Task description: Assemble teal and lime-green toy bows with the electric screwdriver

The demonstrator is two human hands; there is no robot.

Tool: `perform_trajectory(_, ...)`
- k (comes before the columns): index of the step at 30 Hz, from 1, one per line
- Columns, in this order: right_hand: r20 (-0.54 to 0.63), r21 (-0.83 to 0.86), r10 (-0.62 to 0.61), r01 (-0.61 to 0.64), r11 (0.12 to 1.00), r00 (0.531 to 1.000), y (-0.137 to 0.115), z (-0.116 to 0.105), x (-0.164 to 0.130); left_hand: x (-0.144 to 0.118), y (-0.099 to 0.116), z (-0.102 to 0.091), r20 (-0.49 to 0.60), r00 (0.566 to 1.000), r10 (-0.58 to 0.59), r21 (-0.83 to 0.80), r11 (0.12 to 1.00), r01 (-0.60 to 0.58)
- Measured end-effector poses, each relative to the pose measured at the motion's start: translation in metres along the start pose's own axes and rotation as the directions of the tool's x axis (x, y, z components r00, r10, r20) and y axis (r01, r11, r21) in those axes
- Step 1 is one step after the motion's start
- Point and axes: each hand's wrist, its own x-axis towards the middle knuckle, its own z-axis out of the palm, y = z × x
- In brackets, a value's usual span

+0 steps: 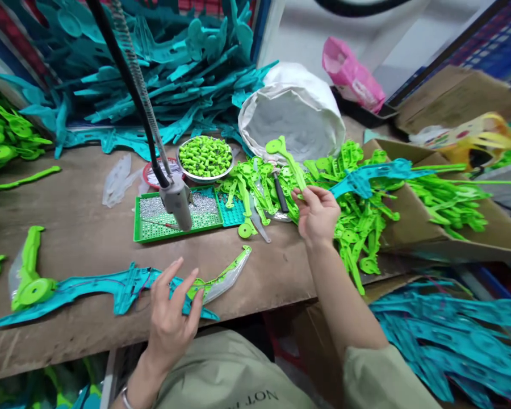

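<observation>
My left hand [172, 315] rests with fingers spread on a long teal plastic toy-bow piece [97, 289] lying along the bench's front edge, fingertips touching a green and clear limb part [225, 275] at its right end. A green limb with a round wheel [29, 278] sits on the bow's left end. My right hand [317, 213] is raised over the bench and pinches a green plastic arm part [287, 159] pulled up from the heap of green parts [349, 227].
A powered screwdriver [176, 201] hangs on a black cable above a green tray of screws [153, 227]. A metal bowl of green pieces [205, 156], a white sack [293, 113], teal parts piled behind [162, 74], and a cardboard box [447, 238] at right.
</observation>
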Motion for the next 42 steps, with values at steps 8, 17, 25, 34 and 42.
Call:
perform_trajectory(8,0.372,-0.489,0.114,0.090,0.867,0.921,0.040,0.021,0.009,-0.011,0.000,0.003,0.085,0.996,0.038,-0.057,0.998,-0.033)
perform_trajectory(17,0.381,-0.921,0.210,0.390,-0.003,0.901,0.031,-0.013,-0.014,-0.024,-0.016,0.000,0.089,0.996,0.006,-0.070,0.998,0.000)
perform_trajectory(25,0.397,-0.894,0.083,0.365,0.259,0.914,0.004,-0.014,0.032,-0.024,-0.016,-0.003,0.080,0.997,0.018,-0.070,0.998,-0.012)
perform_trajectory(34,0.365,-0.901,-0.017,0.358,0.244,0.931,0.003,-0.010,0.065,-0.031,-0.015,-0.002,0.112,0.994,-0.008,-0.082,0.997,0.018)
perform_trajectory(42,0.632,-0.764,0.142,0.582,0.279,0.762,0.027,0.005,0.028,-0.038,-0.012,-0.003,0.125,0.991,-0.055,-0.043,0.997,0.061)
